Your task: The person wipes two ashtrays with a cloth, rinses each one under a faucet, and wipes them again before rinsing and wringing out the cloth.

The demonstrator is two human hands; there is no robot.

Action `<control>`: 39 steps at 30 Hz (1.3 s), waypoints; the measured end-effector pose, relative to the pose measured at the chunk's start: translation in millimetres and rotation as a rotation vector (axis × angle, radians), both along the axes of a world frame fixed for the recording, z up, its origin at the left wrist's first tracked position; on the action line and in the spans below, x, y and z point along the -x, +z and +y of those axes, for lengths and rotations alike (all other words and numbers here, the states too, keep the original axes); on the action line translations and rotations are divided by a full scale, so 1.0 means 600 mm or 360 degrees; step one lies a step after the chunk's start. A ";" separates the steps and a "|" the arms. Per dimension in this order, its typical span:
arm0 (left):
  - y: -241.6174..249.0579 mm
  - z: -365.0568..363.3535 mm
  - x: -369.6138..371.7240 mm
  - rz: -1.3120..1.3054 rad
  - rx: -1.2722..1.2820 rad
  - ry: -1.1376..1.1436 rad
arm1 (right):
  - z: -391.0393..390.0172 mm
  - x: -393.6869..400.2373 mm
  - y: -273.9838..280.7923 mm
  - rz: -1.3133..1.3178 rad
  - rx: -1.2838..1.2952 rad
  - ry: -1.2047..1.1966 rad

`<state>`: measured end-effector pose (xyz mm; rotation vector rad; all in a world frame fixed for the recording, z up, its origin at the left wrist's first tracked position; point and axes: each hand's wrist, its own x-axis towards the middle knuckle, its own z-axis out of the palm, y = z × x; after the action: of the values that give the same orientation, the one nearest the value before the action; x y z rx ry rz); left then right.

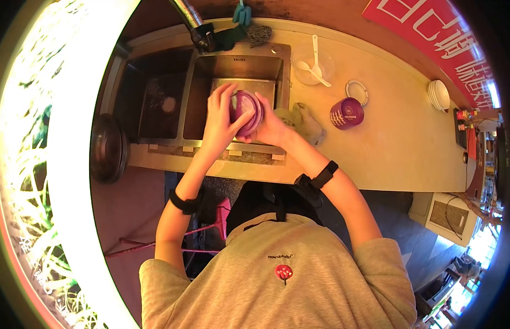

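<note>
A round purple container (255,112), pale on its face, is held over the right sink basin (236,66). My left hand (218,112) grips it from the left, fingers along the far rim and thumb laid across its face. From the right, my right hand (270,125) wraps around its side, with fingertips showing beneath the near edge. A crumpled greyish-green cloth (307,122) lies on the counter just right of my right hand. Farther right stands a purple canister (347,114) with white print, next to a pale ring (357,92).
Behind the cloth, a clear bowl (296,75) carries white spoons (315,68). The faucet (202,37) and a steel scrubber (260,35) are at the sink's back. Stacked white bowls (438,95) stand far right; dark round pans (108,148) are at the left edge.
</note>
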<state>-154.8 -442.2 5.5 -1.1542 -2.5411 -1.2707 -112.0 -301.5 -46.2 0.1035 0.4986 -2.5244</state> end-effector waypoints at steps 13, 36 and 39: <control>-0.150 -0.098 0.078 -0.0819 -0.0300 0.0546 | 0.008 -0.004 0.022 -0.0016 -0.0998 -0.0186; -0.155 -0.016 0.016 -0.1058 -0.0082 0.0354 | 0.382 -0.215 0.020 0.0422 -0.3639 -0.0504; -0.156 -0.016 0.007 -0.1101 -0.0116 0.0378 | 0.386 -0.210 0.001 0.0471 -0.3618 -0.0448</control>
<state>-159.0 -451.9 -88.2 -0.4057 -2.9083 -1.9240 14.0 -69.9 -45.6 0.5755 3.0834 -0.8063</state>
